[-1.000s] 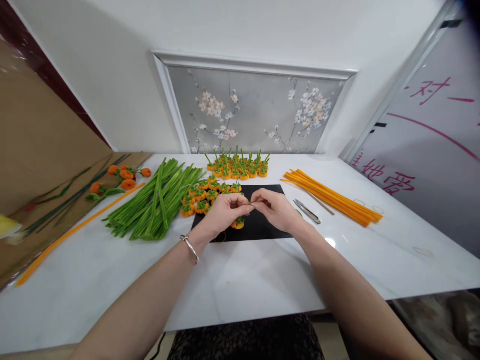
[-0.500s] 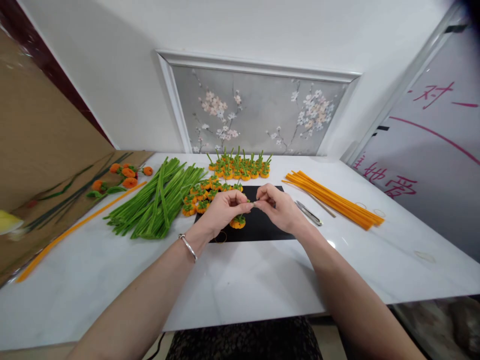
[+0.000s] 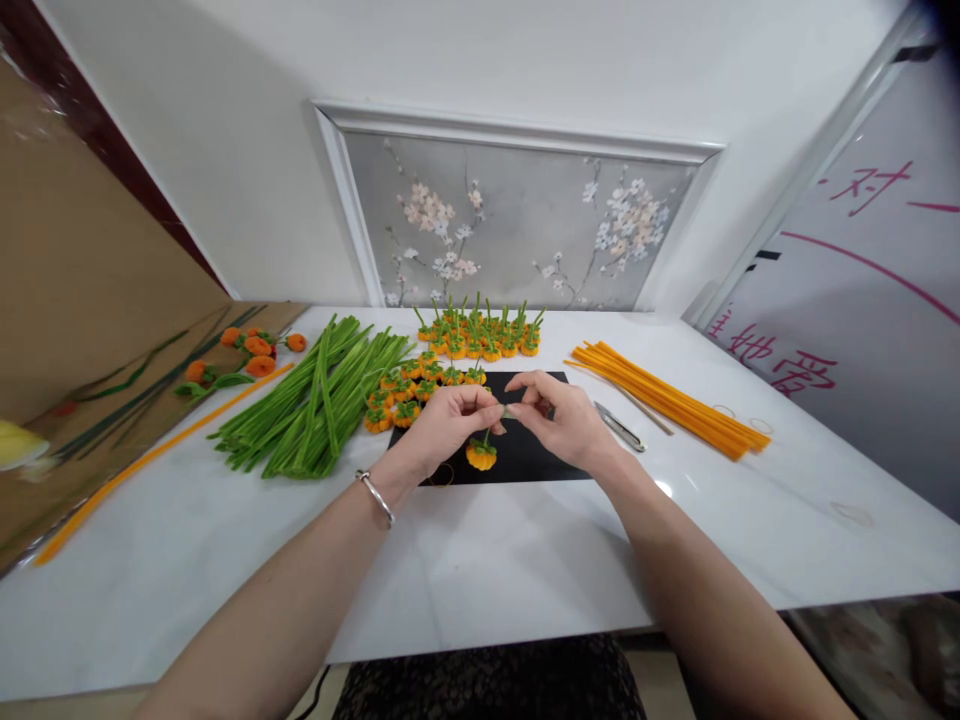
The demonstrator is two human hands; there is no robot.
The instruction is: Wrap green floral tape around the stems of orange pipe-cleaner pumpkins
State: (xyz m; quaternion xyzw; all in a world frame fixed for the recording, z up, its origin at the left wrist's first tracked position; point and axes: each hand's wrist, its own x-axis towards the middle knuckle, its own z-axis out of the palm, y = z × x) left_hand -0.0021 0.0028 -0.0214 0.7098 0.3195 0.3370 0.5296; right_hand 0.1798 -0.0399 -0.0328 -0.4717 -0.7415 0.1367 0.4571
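Note:
My left hand (image 3: 456,422) and my right hand (image 3: 561,416) meet over a black mat (image 3: 536,450), both closed in a pinch. Between their fingertips runs a small pale green strip (image 3: 511,411), perhaps tape. Just below the left fingers is an orange, pumpkin-like fuzzy piece (image 3: 481,456) with a green top and a thin stem. The stem's upper end is hidden behind my fingers. Similar orange pieces (image 3: 405,412) with green tops crowd the mat's left side, and more with upright green stems (image 3: 480,335) stand in rows behind.
Green fuzzy stems (image 3: 307,420) lie heaped on the left, and orange ones (image 3: 667,400) on the right. Scissors or snips (image 3: 621,428) rest beside the mat. One long orange stem (image 3: 157,460) and orange fuzzy flowers (image 3: 257,346) lie far left. A wall panel (image 3: 517,220) rises behind the table.
The orange piece under my hands has shifted slightly right and down, tilting a little. The pale strip between my fingertips shows more. Both hands stay in nearly the same place.

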